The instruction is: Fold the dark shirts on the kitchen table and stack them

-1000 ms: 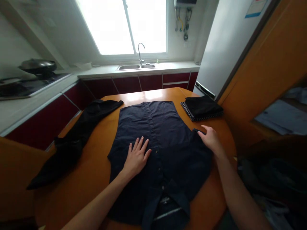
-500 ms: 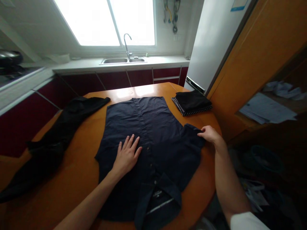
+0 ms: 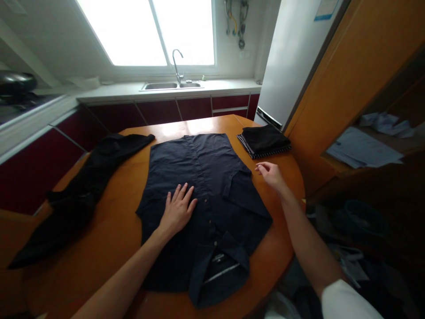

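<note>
A dark navy button-up shirt (image 3: 212,155) lies front up on the table, its collar (image 3: 221,283) toward me. My left hand (image 3: 179,207) rests flat on the middle of the shirt, fingers spread, left of the button row. The right sleeve (image 3: 241,190) is folded inward across the shirt, its cuff edge near the chest. Just off the shirt's right edge is my right hand (image 3: 270,175), apart from the cloth, its fingers loosely bent with nothing seen in them.
On the wooden table (image 3: 122,208), a dark garment (image 3: 89,177) stretches along the left side and a folded black stack (image 3: 267,138) sits at the back right. Beyond are a sink (image 3: 161,86), a fridge (image 3: 288,66) and papers (image 3: 365,148) on a shelf.
My right hand took hold of the right sleeve end, folded it inward over the shirt and let go. My left hand stayed on the shirt. The view turned rightward.
</note>
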Motion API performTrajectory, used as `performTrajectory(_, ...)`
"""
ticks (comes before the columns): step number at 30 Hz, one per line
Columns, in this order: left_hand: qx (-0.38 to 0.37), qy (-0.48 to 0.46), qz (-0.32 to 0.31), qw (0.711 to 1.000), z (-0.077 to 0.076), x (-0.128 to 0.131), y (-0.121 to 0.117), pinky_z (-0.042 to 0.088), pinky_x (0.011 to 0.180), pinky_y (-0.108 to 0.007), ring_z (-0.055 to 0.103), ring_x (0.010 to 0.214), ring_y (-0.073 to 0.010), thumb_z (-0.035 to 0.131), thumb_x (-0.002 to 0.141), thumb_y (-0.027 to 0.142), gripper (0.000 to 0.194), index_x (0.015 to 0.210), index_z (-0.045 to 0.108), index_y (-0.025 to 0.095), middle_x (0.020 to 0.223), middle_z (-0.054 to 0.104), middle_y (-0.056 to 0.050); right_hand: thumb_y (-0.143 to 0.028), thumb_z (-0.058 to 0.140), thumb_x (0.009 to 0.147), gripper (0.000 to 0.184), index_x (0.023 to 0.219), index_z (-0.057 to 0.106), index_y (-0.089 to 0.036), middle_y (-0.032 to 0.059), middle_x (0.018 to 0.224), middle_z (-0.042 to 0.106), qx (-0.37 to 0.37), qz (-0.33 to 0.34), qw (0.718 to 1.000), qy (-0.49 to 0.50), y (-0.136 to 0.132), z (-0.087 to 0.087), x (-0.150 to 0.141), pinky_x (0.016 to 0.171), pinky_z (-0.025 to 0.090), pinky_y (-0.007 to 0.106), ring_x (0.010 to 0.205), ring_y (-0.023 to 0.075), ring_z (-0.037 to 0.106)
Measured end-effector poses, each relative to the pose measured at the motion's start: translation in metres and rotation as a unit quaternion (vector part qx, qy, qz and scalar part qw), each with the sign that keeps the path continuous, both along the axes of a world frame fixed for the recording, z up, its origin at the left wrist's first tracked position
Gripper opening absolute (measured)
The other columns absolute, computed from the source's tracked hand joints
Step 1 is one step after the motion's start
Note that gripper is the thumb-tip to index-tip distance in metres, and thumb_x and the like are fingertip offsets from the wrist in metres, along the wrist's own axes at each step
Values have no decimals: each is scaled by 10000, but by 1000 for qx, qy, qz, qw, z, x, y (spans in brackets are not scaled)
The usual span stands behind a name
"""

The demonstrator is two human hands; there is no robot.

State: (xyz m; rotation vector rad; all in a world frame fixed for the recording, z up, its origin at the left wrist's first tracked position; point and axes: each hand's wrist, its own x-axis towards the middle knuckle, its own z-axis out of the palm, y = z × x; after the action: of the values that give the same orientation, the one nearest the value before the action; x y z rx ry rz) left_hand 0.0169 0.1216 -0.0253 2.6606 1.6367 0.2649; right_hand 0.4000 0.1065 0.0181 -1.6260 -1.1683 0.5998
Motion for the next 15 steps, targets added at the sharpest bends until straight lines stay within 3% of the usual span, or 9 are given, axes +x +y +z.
performTrajectory(3,7,-16,-2,1000,-1,0,1,215,1206,-612,249,1521,-321,362,1036,422,526,1502,459,199,1609,373,-107,-263,521,876,267,986,730,-140,135,1024,762,17,-6,997,-72,-2,-18,12,912,543,373,959,232,704)
performTrajectory(6,16,-52,-21,998,8,3,-1,239,1196,-619,305,1496,-323,401,1024,384,500,1488,464,207,1573,428,-111,-216,485,888,310,1069,726,-139,142,1137,731,41,6,988,-147,-3,-30,14,999,497,371,1078,234,669)
performTrajectory(10,-15,-94,-141,985,35,23,-16,426,1128,-437,537,1293,-244,481,1002,326,445,1438,510,247,1403,576,-83,-202,484,904,309,1094,723,-153,134,1169,705,51,37,977,-204,9,-42,11,1052,447,373,1126,230,626)
performTrajectory(15,-23,-29,-281,959,57,74,-29,496,1029,-370,568,1166,-229,559,950,180,438,1379,559,264,1331,586,-64,-363,608,898,223,889,746,-188,110,1090,687,4,89,966,-243,28,-50,11,1014,422,407,1086,253,578)
